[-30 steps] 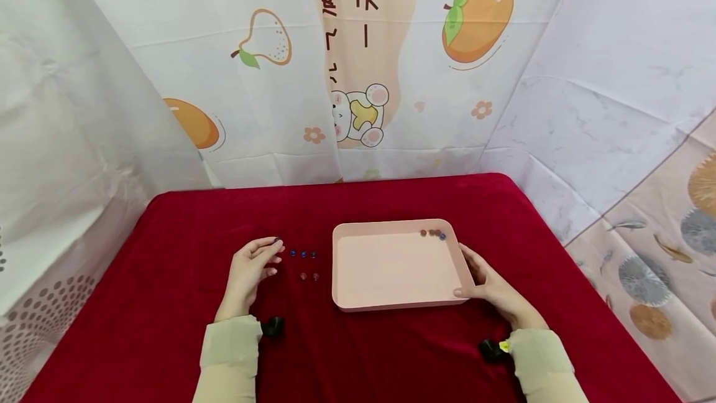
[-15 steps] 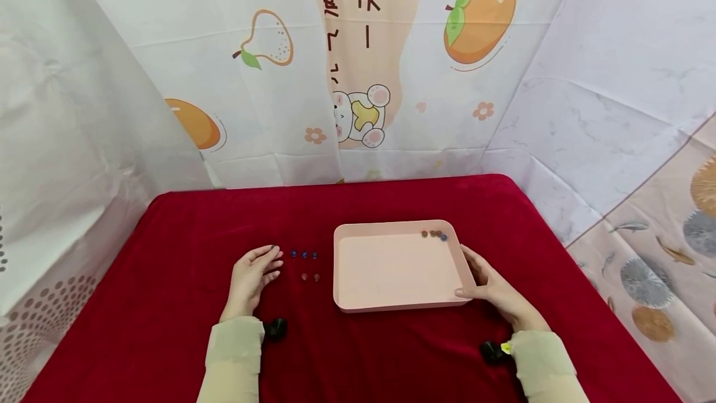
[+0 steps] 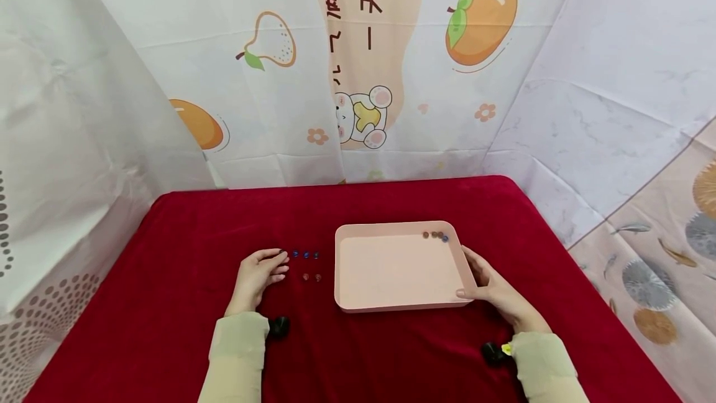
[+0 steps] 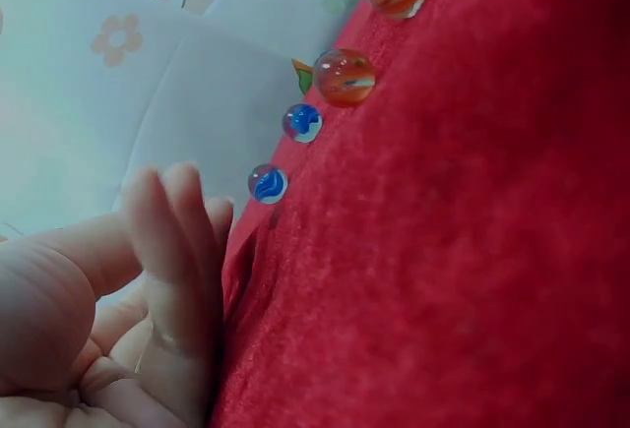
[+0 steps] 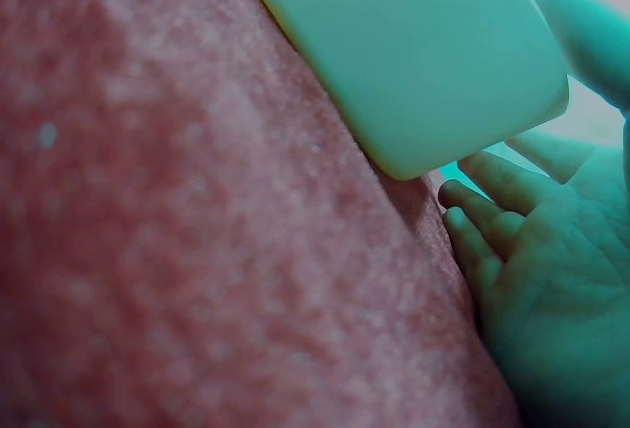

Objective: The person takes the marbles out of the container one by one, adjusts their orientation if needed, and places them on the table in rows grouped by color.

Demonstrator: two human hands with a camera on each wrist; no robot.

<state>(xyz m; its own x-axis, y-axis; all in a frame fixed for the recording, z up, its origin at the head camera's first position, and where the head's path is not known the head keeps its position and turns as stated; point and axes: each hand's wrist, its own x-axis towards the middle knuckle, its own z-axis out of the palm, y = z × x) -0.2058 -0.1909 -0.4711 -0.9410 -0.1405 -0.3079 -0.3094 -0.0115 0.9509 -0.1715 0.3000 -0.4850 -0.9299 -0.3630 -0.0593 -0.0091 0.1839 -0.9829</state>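
Observation:
In the head view my left hand (image 3: 261,275) is at the left end of a row of blue marbles (image 3: 306,255), thumb and forefinger pinching a small dark marble (image 3: 281,251). That marble is hidden in the left wrist view, where glass balls with blue swirls (image 4: 267,183) and orange swirls (image 4: 345,78) lie ahead of the fingers. Two reddish marbles (image 3: 306,277) sit nearer me, below the blue row. My right hand (image 3: 489,285) grips the right side of a shallow pink tray (image 3: 399,306), thumb over the rim and fingers along the outer wall.
Inside the tray's far right corner lie several marbles, orange-brown ones (image 3: 426,235) and a blue one (image 3: 445,239). A red velvet cloth (image 3: 391,359) covers the table. Printed curtains (image 3: 252,111) stand behind and at both sides.
My left hand has come down and slightly towards me, bringing the dark marble to the end of the blue row. My right hand and the tray have stayed put.

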